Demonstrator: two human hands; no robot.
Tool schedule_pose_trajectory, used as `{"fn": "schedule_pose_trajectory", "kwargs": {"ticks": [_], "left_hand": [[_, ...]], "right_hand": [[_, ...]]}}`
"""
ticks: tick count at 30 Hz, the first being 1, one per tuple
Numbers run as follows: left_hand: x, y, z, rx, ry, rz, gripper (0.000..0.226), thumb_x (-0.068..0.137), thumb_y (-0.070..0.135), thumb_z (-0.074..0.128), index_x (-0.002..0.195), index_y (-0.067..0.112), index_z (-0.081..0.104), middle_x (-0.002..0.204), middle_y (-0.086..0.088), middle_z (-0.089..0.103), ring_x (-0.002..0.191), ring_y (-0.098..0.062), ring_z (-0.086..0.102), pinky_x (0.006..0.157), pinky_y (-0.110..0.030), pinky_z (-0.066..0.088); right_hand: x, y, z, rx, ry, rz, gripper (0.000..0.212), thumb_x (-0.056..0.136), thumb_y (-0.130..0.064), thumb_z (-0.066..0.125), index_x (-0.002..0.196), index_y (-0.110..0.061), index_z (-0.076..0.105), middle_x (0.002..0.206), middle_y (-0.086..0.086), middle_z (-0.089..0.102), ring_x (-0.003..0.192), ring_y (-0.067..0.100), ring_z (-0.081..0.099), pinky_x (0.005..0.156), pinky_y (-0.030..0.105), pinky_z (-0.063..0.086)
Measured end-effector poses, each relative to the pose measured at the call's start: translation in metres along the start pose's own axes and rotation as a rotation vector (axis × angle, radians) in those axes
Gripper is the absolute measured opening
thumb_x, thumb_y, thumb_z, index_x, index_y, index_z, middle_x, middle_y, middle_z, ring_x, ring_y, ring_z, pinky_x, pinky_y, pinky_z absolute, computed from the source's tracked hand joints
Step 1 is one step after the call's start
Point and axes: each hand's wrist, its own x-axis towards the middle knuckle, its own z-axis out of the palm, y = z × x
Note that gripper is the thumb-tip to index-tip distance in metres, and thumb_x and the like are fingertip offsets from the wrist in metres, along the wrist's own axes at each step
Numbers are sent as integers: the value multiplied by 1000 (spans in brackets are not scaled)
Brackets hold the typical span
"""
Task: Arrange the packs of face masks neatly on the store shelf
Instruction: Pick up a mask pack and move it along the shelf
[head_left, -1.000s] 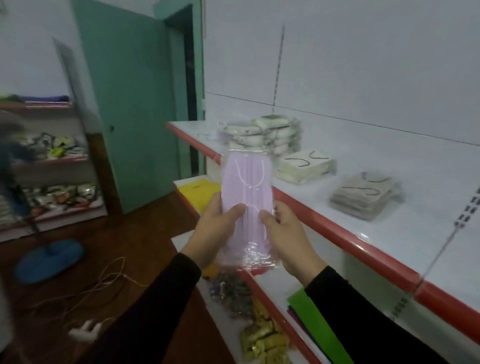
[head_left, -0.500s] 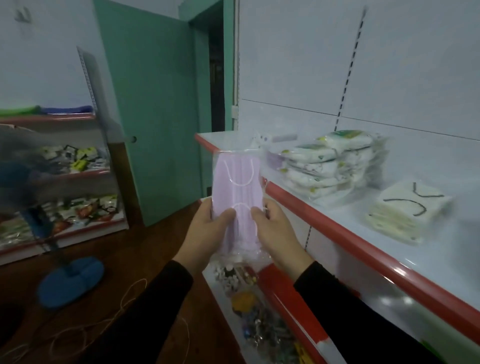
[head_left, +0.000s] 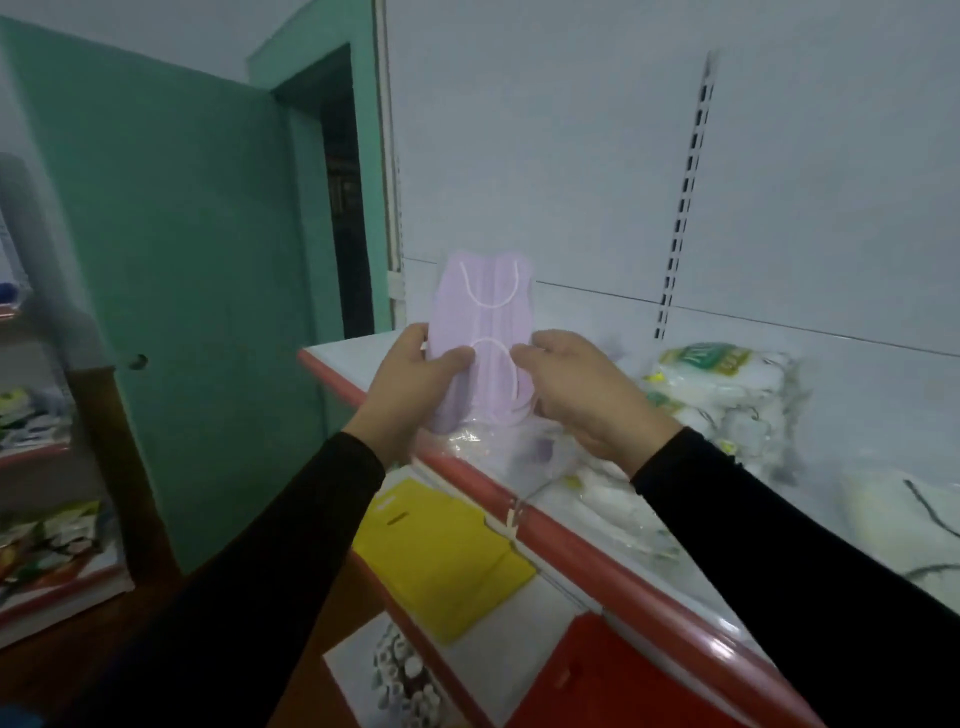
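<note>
Pink mask pack (head_left: 483, 332) now upright above shelf (head_left: 582, 551) front edge, left end; half second ago it hung out over aisle, short of shelf. Stack of white packs (head_left: 727, 395) on shelf, now just right of pack. Left hand (head_left: 415, 384) and right hand (head_left: 582, 395) pinch pack's lower sides, thumbs in front.

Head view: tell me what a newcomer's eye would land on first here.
First, the pale purple pack of face masks, held upright at the centre by the left hand and right hand over the shelf's near left end. Next, the shelf's red front edge running diagonally to the lower right, with a stack of white packs on it to the right. Below, a bright yellow sheet lies on the lower shelf.
</note>
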Motion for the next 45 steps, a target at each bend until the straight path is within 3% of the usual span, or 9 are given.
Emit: {"fn": "schedule_pose_trajectory", "kwargs": {"ticks": [6, 11, 15, 18, 21, 27, 31, 36, 45], "left_hand": [[111, -28, 26, 5, -266, 11, 16, 91, 13, 60, 106, 8, 64, 96, -6, 68, 81, -20, 63, 62, -25, 48], [172, -54, 45, 114, -456, 77, 18, 87, 16, 64, 102, 6, 64, 90, -6, 67, 71, -17, 62, 53, -19, 44], [195, -69, 64, 218, -542, 154, 27, 85, 23, 65, 101, 3, 60, 95, -14, 67, 85, -31, 65, 73, -41, 53], [203, -74, 74, 253, -593, 186, 28, 86, 26, 64, 102, 5, 57, 99, -13, 66, 90, -30, 64, 77, -44, 52], [206, -79, 79, 302, -653, 214, 22, 88, 26, 61, 102, 10, 54, 95, -3, 62, 89, -25, 59, 66, -32, 45], [206, -92, 81, 410, -756, 245, 35, 88, 25, 60, 120, 16, 52, 107, 3, 57, 99, -20, 54, 78, -27, 38], [206, -97, 80, 440, -779, 225, 25, 89, 25, 58, 112, 18, 53, 108, -2, 60, 103, -25, 56, 79, -27, 39], [205, -95, 75, 545, -798, 240, 59, 95, 36, 54, 145, 9, 40, 149, -9, 45, 134, -28, 44, 102, -29, 35], [201, -60, 48, 509, -677, 552, 58, 97, 43, 51, 148, 17, 39, 152, -2, 41, 140, -18, 36, 111, -28, 27]], "right_hand": [[66, -1, -6, 138, 141, 229, 9, 99, -10, 50, 97, -3, 56, 88, 10, 61, 83, 27, 66, 68, 32, 57], [103, 11, 5, 119, 309, 372, 11, 98, -6, 50, 88, -8, 54, 89, 11, 60, 76, 23, 63, 65, 28, 56], [114, 15, 3, -156, 375, 444, 10, 97, -19, 54, 96, -9, 57, 91, 9, 60, 85, 25, 59, 72, 27, 46], [121, 31, 5, -441, 377, 504, 30, 94, -21, 56, 120, -5, 57, 91, 7, 52, 94, 26, 58, 75, 30, 41], [122, 34, 11, -691, 339, 530, 68, 89, -39, 66, 142, -4, 41, 128, 11, 55, 114, 25, 57, 93, 36, 49], [117, 40, 18, -995, 232, 291, 38, 81, -55, 69, 103, -33, 46, 121, -1, 50, 112, 20, 50, 86, 30, 40], [108, 41, 22, -1163, 119, 331, 87, 88, -55, 62, 153, -12, 24, 161, 6, 21, 149, 20, 17, 117, 31, 18], [106, 41, 25, -1218, 95, 385, 76, 92, -55, 56, 147, -7, 36, 156, 9, 32, 145, 24, 25, 117, 38, 24], [70, 23, 3, -1131, 312, 181, 77, 93, -53, 55, 154, -14, 26, 161, 1, 24, 148, 12, 18, 114, 20, 13]]}}
